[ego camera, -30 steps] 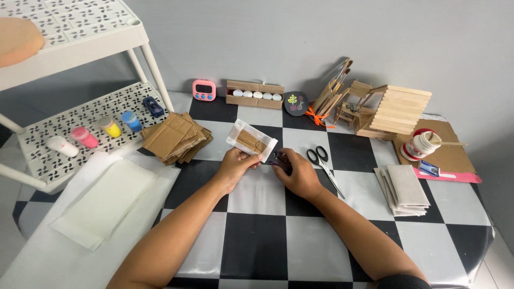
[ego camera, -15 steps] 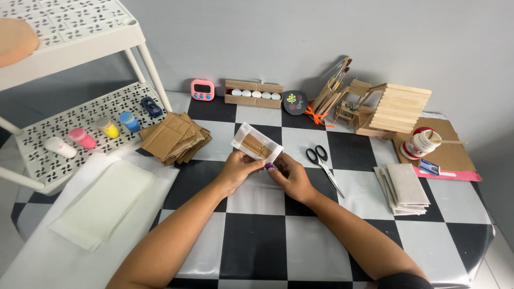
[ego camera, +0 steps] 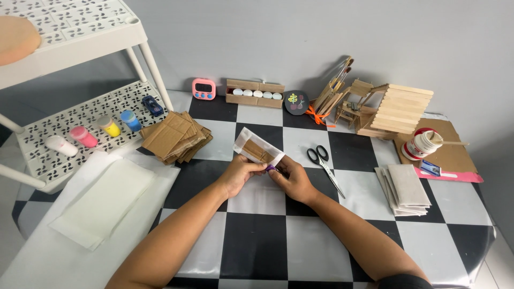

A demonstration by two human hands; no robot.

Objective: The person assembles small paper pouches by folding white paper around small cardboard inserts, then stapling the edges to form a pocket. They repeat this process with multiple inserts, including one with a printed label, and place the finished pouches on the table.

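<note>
Cardboard wrapped in white paper made up the flat piece (ego camera: 257, 148) held up over the middle of the black-and-white chequered table (ego camera: 257, 241), its long axis tilted from about ten o'clock down to four o'clock. It lay at twelve o'clock from both hands, which met under its lower edge: the left hand (ego camera: 240, 174) was curled with its fingertips pinching that edge, and the right hand (ego camera: 292, 178) was closed around a small purple thing (ego camera: 271, 167), perhaps a glue stick, though too little of it showed to tell, pressed against the same edge. The two hands were equally near, touching the piece and each other. At nine o'clock, a white perforated rack (ego camera: 80, 123) carried small paint pots, pink (ego camera: 84, 136), yellow (ego camera: 108, 126) and blue (ego camera: 130, 120), in a row. A stack of brown cardboard sheets (ego camera: 176, 136) lay at ten o'clock, well apart from the hands. At two o'clock stood a model of wooden sticks (ego camera: 393, 109), and beyond it a white round tub with a red band (ego camera: 422, 143) on a brown board edged in pink. A pile of wrapped panels (ego camera: 405, 188) sat at three o'clock. Black-handled scissors (ego camera: 324, 166) lay just beside the right hand. Along the far edge sat a low brown box of white rounds (ego camera: 255, 93) and a small pink square clock (ego camera: 203, 89).
</note>
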